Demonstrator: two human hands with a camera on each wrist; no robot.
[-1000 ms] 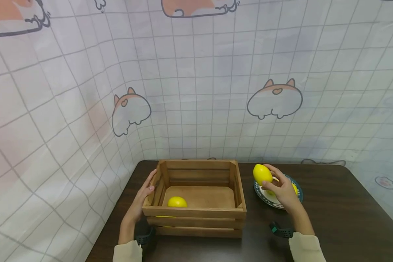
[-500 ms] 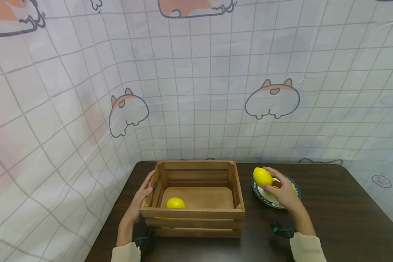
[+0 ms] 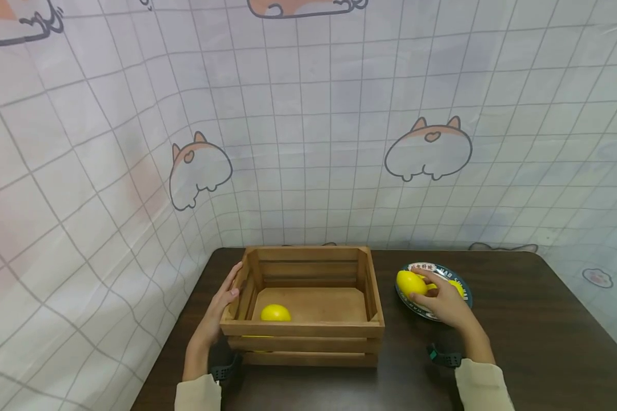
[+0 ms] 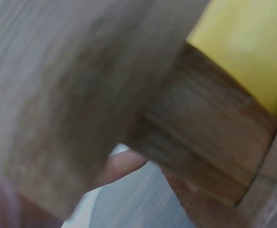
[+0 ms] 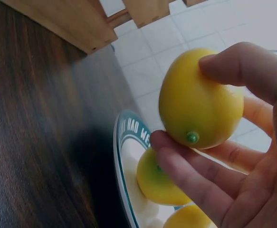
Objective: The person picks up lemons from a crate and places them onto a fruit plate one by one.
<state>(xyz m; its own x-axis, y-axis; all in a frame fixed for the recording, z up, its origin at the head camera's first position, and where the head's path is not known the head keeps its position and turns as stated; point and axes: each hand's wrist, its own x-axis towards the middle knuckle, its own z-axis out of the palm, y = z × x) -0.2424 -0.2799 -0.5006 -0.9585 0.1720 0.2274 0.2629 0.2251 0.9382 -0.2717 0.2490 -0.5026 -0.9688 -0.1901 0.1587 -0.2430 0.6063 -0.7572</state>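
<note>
A yellow lemon (image 3: 411, 283) (image 5: 200, 99) is pinched between the thumb and fingers of the right hand (image 3: 444, 301), over the left part of a round plate (image 3: 423, 313) with a dark patterned rim. More lemons (image 5: 161, 180) lie on that plate, partly behind the fingers. Against the outer left side of a slatted wooden crate (image 3: 303, 329) rests the left hand (image 3: 217, 314), thumb at the top edge, fingers fairly straight. One lemon (image 3: 275, 313) shows inside the crate, near its front left; yellow also shows through the front slats. In the left wrist view, crate wood (image 4: 200, 128) hides most of the hand.
The crate and plate stand side by side on a dark wooden table (image 3: 535, 319), with a strip of tabletop between them. A gridded cloth (image 3: 308, 171) with cartoon animals hangs behind the table and along its left side. Dark straps (image 3: 444, 357) sit at both wrists.
The right hand has lowered slightly toward the plate with the lemon still pinched. The left hand keeps its place on the crate. The head view has shifted a little.
</note>
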